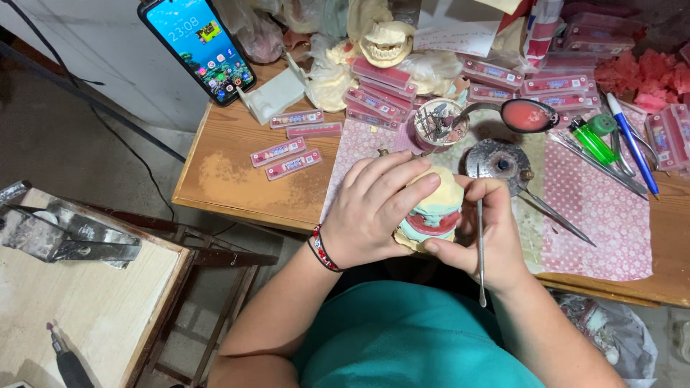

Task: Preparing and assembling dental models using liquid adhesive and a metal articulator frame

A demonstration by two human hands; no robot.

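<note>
Cradling a dental cast (435, 212) above the near edge of the wooden table (230, 179), the left hand (370, 215) wraps over its top and side, fingers curled closed around the pale yellow upper block. The right hand (485, 230) supports the cast from below with thumb and fingertips while pinching a thin metal wax tool (480, 248), whose shaft runs down past the palm. Between the two plaster halves sits a band of pink-red wax over a greenish layer (the teeth themselves are too hidden to make out).

The cast looks dense and rigid, probably heavy for its size, but plaster chips if knocked and the wax band will likely dent or smear under pressure. The safe hold seems to be on the plaster blocks above and below, keeping fingers off the wax rim.

Behind the hands stand a small burner (503, 162), a jar of burs (438, 123), a green lighter (593, 141) and flat pink tooth strips (285, 158).
</note>
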